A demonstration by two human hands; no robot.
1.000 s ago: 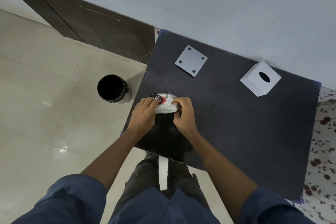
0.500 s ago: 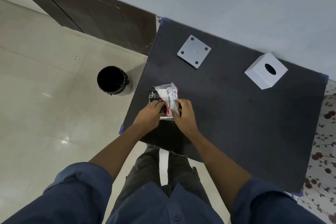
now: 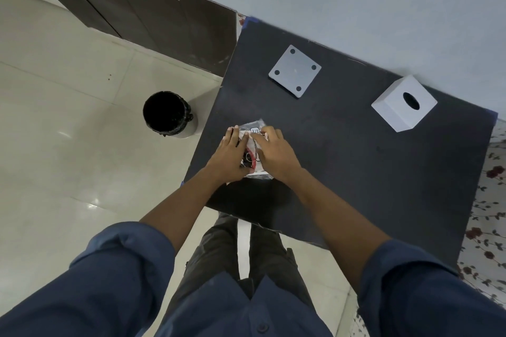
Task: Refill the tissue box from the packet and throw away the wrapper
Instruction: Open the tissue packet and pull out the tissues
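Both hands on the packet (image 3: 253, 142) near the worktop's (image 3: 356, 172) left front edge: left hand (image 3: 228, 157) and right hand (image 3: 275, 154) with fingers closed on its wrapper. Box (image 3: 404, 102) well apart at far right, base plate (image 3: 295, 70) lying separately. Bin (image 3: 167, 113) on floor, left.
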